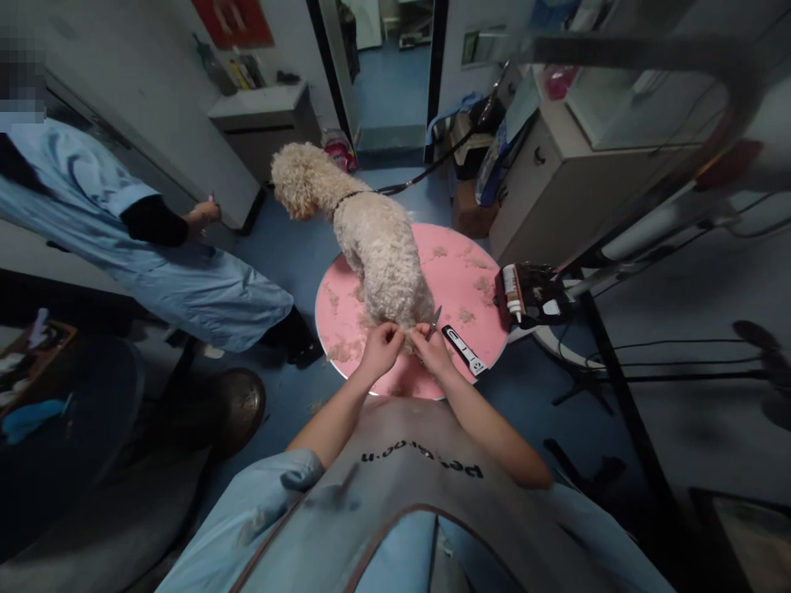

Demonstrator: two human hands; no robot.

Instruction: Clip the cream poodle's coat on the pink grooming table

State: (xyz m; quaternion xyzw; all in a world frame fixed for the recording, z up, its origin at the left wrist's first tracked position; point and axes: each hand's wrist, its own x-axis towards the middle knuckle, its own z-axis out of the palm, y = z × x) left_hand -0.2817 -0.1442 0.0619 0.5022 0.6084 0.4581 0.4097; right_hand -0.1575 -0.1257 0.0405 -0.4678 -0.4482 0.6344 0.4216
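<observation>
A cream curly-coated dog (392,255) stands on a round pink grooming table (454,247), its rear toward me and its head to the far left. My left hand (381,349) is closed in a pinch on fur at the dog's rear. Close beside it, my right hand (431,349) holds scissors (436,319), blades pointing up and away; its fingertips also touch the fur. Just right of that hand lies a black-and-white hair clipper (462,350). Loose tufts of cut fur (466,315) are scattered over the tabletop.
A dark leash (426,173) runs from the dog's collar to the upper right. A black holder with a bottle (512,292) adjoins the table's right edge. Another person in a blue gown (179,288) stands at left. A cabinet (547,189) and metal stand (643,231) are at right.
</observation>
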